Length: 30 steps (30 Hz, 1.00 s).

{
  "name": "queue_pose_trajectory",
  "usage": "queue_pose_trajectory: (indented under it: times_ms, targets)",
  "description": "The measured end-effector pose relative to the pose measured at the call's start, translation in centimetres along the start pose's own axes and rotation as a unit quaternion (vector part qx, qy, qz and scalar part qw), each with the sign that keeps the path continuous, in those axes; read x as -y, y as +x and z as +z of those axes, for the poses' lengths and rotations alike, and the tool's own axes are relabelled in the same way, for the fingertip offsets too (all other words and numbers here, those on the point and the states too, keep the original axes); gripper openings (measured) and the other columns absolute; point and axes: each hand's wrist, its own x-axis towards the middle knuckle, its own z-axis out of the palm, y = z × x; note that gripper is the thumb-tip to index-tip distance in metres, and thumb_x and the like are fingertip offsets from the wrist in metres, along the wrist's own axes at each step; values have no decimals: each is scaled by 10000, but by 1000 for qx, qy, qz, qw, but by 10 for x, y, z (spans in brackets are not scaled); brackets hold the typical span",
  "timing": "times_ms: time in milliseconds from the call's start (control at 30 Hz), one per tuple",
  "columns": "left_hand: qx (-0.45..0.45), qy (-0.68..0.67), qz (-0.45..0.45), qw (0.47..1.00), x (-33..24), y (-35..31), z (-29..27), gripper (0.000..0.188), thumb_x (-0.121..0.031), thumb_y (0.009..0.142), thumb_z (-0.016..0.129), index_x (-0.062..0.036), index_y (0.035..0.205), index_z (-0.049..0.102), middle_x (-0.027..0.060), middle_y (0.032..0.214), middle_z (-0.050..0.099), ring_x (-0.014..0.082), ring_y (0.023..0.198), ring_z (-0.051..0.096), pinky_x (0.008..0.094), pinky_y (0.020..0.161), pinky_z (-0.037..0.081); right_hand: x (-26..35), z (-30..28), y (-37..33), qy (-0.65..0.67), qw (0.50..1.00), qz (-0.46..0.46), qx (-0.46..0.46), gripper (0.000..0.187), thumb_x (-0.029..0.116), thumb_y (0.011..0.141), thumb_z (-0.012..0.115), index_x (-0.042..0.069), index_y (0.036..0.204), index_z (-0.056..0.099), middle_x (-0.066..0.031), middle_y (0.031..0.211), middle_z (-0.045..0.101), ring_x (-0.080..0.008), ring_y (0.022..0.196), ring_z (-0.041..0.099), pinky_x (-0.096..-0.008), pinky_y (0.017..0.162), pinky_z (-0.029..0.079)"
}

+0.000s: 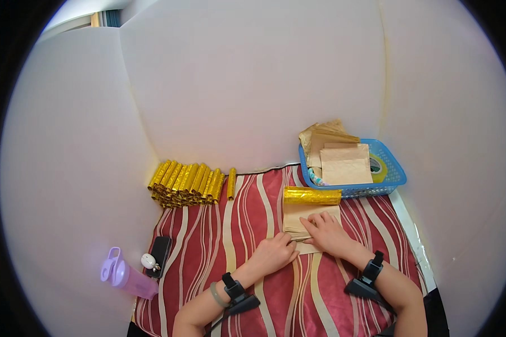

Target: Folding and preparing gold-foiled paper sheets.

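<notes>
A stack of tan paper sheets (298, 217) lies on the striped cloth in front of me. Across its far end rests a shiny gold foil roll (312, 196). At the near left corner of the stack, the fingers of my left hand (276, 250) are curled and closed on the paper edge. My right hand (327, 232) lies on the right part of the stack with fingers spread, its thumb by the near edge. Part of a sheet shows below the fingers. To the left, several gold paper tubes (188, 182) are piled up, with a single tube (231, 183) beside them.
At the back right stands a blue basket (398, 178) holding tan paper (346, 164) and a tape roll (378, 168). A purple bottle (130, 279) lies tilted at the left, near a black phone (161, 251) with a white earbud case (148, 261) on it. Pale walls (253, 84) enclose the surface.
</notes>
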Motion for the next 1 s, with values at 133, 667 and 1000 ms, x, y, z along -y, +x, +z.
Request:
queue_pose_trajectory:
  times_ms: [133,667,1000]
  targets:
    - [-24,-18,-2,1000,-2,2,-4,163,-212,757,664,-54,779,631,39,817,527,186,794,576,297,592,523,-2,0,1,23,1000,14,8,652,313,748,729,63,1308,509,-91,1133,527,-287,1029,488,-403,882,428]
    - [-1,-7,35,999,3,-3,-2,234,-144,747,661,-70,967,639,31,880,555,191,842,579,308,679,504,-1,-13,-7,46,999,-2,-6,586,270,772,715,49,1278,516,-90,1201,531,-271,1120,484,-398,934,404]
    - [1,-6,54,999,1,-3,-6,190,-136,786,621,-59,960,628,17,866,551,155,788,588,267,609,500,2,-8,-6,81,996,19,-7,588,251,781,709,30,1286,504,-111,1233,515,-303,1141,473,-427,963,386]
